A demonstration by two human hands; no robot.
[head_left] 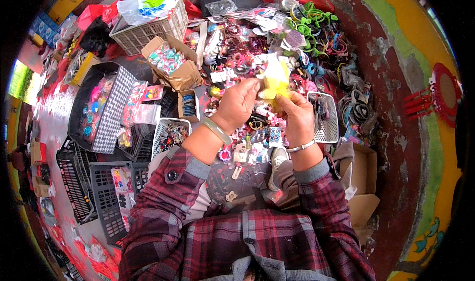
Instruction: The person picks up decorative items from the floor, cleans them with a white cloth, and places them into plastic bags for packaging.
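Observation:
A bright yellow fluffy item (276,86) is held up between my two hands, with a white piece (275,66) standing up behind it; its exact kind does not show. My left hand (235,103) has its fingers pinched together at the item's left edge. On the lower right side, the thumb and fingers of my right hand (299,116) are closed on the yellow fluff. Below and behind both hands spreads a dense pile of hair accessories (247,46), several in clear packets. A small blue-and-white patterned packet (275,137) lies below the hands.
White perforated baskets hold small goods, one basket (184,120) at left and another (335,135) at right. Farther left are a houndstooth box (105,127), an open carton (187,77) and black crates (101,169). Green headbands (309,42) lie far right; a cardboard box (365,172) stands near right.

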